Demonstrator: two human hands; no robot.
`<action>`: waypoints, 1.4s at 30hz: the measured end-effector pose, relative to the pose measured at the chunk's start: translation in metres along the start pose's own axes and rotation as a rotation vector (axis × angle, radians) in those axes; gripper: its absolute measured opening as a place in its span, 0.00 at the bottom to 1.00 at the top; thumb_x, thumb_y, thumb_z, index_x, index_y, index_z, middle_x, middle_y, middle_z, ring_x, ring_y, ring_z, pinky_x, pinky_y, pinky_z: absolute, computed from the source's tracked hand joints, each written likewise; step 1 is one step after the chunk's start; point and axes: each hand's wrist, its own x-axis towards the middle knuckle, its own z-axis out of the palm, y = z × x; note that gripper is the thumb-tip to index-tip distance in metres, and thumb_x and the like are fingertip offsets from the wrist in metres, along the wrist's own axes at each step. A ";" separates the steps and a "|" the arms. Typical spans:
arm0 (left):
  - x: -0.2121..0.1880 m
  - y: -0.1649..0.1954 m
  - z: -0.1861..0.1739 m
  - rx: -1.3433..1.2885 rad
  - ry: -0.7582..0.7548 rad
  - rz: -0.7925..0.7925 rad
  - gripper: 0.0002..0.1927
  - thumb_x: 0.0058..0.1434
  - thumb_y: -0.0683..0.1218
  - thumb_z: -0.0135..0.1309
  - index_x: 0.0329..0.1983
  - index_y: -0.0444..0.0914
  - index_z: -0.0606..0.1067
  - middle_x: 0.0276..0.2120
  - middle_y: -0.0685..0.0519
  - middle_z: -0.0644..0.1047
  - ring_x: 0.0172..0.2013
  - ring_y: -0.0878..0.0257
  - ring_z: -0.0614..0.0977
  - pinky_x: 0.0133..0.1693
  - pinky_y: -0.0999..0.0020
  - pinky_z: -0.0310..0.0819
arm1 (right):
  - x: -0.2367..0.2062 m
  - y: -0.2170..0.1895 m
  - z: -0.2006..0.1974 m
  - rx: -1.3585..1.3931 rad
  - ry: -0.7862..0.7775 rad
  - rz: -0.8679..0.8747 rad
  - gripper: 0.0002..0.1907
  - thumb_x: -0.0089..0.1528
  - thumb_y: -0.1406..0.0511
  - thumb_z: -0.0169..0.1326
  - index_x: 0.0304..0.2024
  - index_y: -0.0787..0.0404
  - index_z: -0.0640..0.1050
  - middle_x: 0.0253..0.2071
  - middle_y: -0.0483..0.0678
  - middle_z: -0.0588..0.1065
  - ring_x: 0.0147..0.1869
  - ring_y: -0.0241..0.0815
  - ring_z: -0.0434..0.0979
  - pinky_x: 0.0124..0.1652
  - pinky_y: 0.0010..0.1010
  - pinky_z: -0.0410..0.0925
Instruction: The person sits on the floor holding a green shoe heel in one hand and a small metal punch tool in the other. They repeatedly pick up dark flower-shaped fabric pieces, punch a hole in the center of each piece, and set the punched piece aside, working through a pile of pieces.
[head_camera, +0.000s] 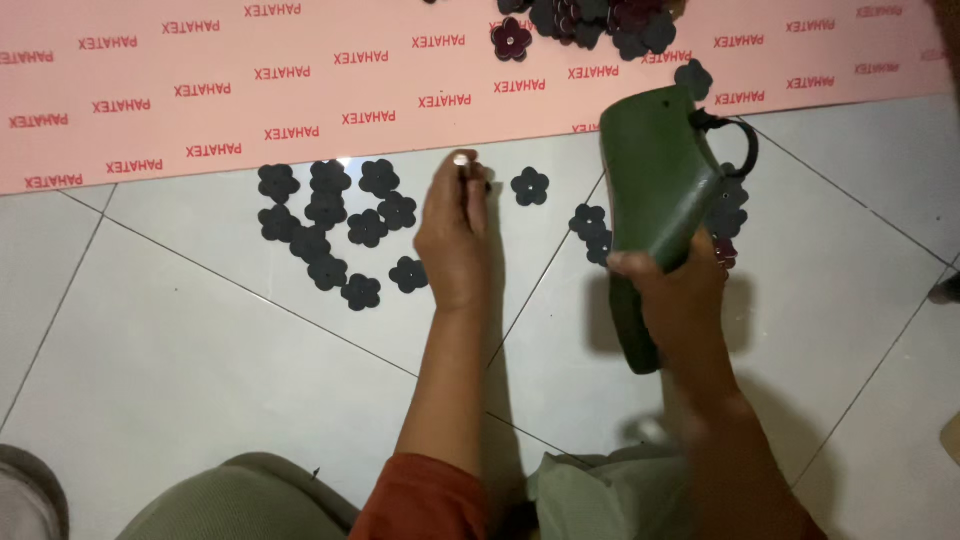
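Left hand (455, 235): reaches out over the white tiled floor (200, 370), fingers pinched shut on a small shiny piece (461, 159) – too small to tell what kind.
Right hand (680, 300): fingers closed round a dark green leather piece (655, 190), held upright above the floor; a black loop (738, 140) sticks out near its top.
Black flower cutouts (330, 225): cluster lying flat on the tiles, just left of the left hand; a few more between the hands and behind the green piece.
Pink sheet (250, 90): printed, spread on the floor beyond the cutouts – a pile of dark and maroon flowers (590, 20) at its far edge.
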 end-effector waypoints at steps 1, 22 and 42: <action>-0.005 0.018 -0.006 0.044 -0.027 0.028 0.12 0.72 0.41 0.48 0.57 0.36 0.74 0.45 0.51 0.81 0.44 0.63 0.85 0.48 0.69 0.82 | -0.010 -0.015 -0.009 -0.052 -0.001 -0.086 0.29 0.51 0.65 0.63 0.54 0.65 0.73 0.44 0.50 0.77 0.45 0.40 0.78 0.43 0.33 0.73; -0.110 0.165 -0.068 0.147 -0.152 0.281 0.09 0.69 0.41 0.55 0.52 0.40 0.74 0.45 0.50 0.81 0.42 0.56 0.85 0.43 0.65 0.82 | -0.198 -0.133 -0.092 0.120 -0.012 -0.543 0.36 0.53 0.64 0.66 0.62 0.65 0.69 0.51 0.53 0.75 0.51 0.47 0.76 0.52 0.36 0.72; -0.125 0.213 0.031 -0.244 -0.144 -0.096 0.07 0.73 0.42 0.51 0.50 0.36 0.75 0.43 0.49 0.82 0.43 0.65 0.83 0.48 0.70 0.80 | -0.074 -0.140 -0.178 0.387 0.103 0.193 0.28 0.51 0.65 0.52 0.56 0.60 0.67 0.38 0.50 0.70 0.32 0.46 0.72 0.27 0.39 0.70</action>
